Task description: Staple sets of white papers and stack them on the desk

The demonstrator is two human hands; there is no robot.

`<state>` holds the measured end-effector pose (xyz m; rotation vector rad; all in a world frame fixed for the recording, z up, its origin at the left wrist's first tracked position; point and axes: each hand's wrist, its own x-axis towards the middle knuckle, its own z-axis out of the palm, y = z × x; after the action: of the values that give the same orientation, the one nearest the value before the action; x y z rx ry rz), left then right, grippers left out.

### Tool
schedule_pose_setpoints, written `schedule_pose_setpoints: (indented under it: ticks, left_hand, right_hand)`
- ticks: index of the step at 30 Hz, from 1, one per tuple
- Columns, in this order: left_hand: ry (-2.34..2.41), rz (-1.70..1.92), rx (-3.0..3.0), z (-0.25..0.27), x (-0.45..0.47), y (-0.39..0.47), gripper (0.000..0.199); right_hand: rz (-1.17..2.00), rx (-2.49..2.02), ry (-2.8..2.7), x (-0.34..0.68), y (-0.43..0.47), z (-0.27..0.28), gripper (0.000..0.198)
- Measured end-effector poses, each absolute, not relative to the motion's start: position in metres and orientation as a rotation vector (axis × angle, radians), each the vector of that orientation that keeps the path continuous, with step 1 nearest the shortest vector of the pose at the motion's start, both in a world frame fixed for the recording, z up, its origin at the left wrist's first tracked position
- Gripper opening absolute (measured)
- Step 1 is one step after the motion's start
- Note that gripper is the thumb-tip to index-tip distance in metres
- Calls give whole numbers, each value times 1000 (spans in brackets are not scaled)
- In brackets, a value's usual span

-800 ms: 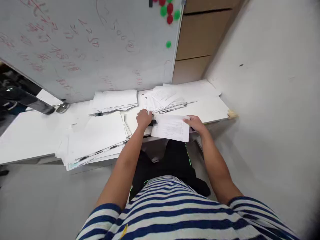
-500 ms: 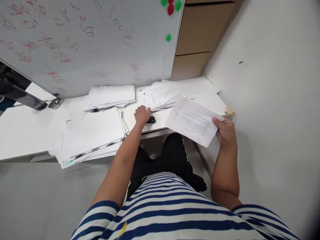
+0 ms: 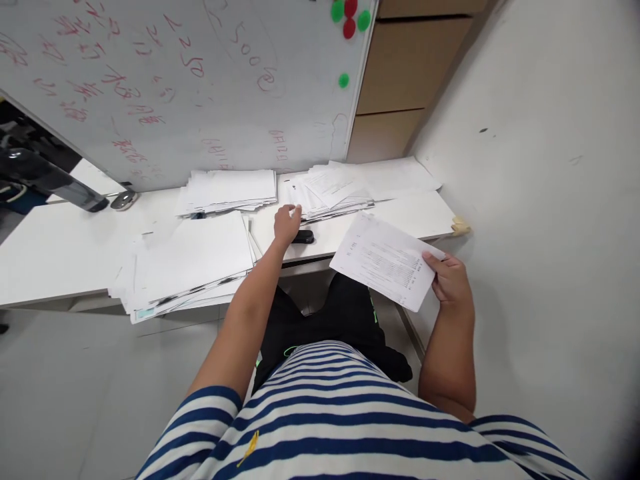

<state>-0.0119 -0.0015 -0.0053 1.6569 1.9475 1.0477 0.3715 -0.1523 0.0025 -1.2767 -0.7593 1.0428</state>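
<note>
In my right hand [image 3: 451, 277] is a printed sheet of paper [image 3: 383, 260], pinched at its right edge between thumb and fingers. It is held tilted over the front edge of the table. My left hand [image 3: 287, 225] is over the table by the left edge of a pile of papers [image 3: 333, 190], its fingers bent and a little apart. Whether its fingertips touch the pile is hard to see. Just right of the left wrist lies a black stapler-like object [image 3: 303, 237], partly covered by the hand.
Two more paper stacks, a rear one [image 3: 230, 189] and a front one [image 3: 200, 257], lie on the white table [image 3: 60, 247]. Behind them stands a whiteboard [image 3: 200, 120] with red writing. Cardboard boxes [image 3: 415, 73] and a wall [image 3: 540, 220] bound the right side. A dark bottle [image 3: 55, 180] is far left.
The printed sheet in my right hand has come down slightly toward me. My left hand has shifted a little away from the black object, which now shows more. The camera view has turned slightly.
</note>
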Motion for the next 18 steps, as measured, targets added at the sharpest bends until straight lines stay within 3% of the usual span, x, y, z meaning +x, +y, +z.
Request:
schedule_pose_setpoints:
  ticks: [3, 5, 10, 14, 18]
  left_hand:
    - [1807, 1467, 1635, 5, -19, -15, 48]
    - [1674, 1560, 1584, 15, -20, -35, 56]
    - [1051, 1074, 1141, 35, -17, -114, 81]
    - [996, 760, 1039, 32, -28, -155, 62]
    - [1283, 939, 1025, 21, -55, -144, 54]
  right_hand:
    - [1053, -1243, -784, 359, -150, -3, 40]
    - [1075, -1222, -775, 345, -148, -6, 41]
    - [1200, -1200, -796, 306, -138, -3, 44]
    - [1286, -1198, -984, 282, -123, 4, 40]
    - [1228, -1176, -1135, 264, -82, -2, 42]
